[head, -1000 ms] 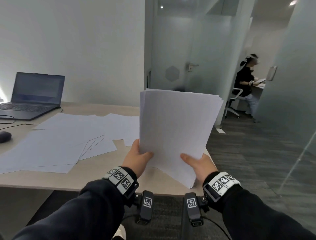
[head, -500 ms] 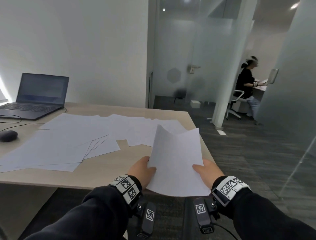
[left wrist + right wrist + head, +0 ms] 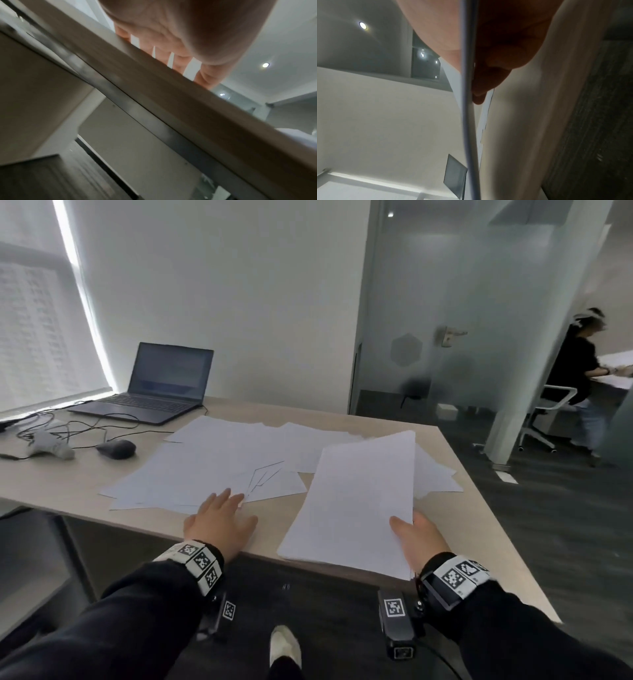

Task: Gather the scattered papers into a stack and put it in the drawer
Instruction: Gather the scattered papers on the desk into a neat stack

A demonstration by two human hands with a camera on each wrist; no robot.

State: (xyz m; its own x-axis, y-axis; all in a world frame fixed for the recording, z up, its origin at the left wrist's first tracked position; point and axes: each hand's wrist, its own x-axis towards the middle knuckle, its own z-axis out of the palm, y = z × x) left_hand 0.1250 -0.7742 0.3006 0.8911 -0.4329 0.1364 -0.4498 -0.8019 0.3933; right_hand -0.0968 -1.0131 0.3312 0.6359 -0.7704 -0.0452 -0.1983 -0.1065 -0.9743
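Observation:
A gathered stack of white papers (image 3: 356,505) lies tilted over the desk's near right part, its near edge hanging past the desk (image 3: 85,484). My right hand (image 3: 412,537) pinches the stack's near right corner, thumb on top; the stack's edge (image 3: 469,121) shows between thumb and fingers in the right wrist view. My left hand (image 3: 219,517) is spread flat on the desk, fingertips touching the near edge of the scattered sheets (image 3: 205,470). From below, its straight fingers (image 3: 176,59) show over the desk edge (image 3: 171,94). More loose sheets (image 3: 435,474) lie under and right of the stack. No drawer is in view.
An open laptop (image 3: 161,385) stands at the desk's back left, with a mouse (image 3: 115,448), cables and a grey device (image 3: 51,447) beside it. A glass partition and door (image 3: 445,337) are at the right. Another person (image 3: 579,364) sits at a far desk.
The stack was held upright in both hands, then came down onto the desk. My left hand let go of it and moved left onto the scattered sheets. The view turned left.

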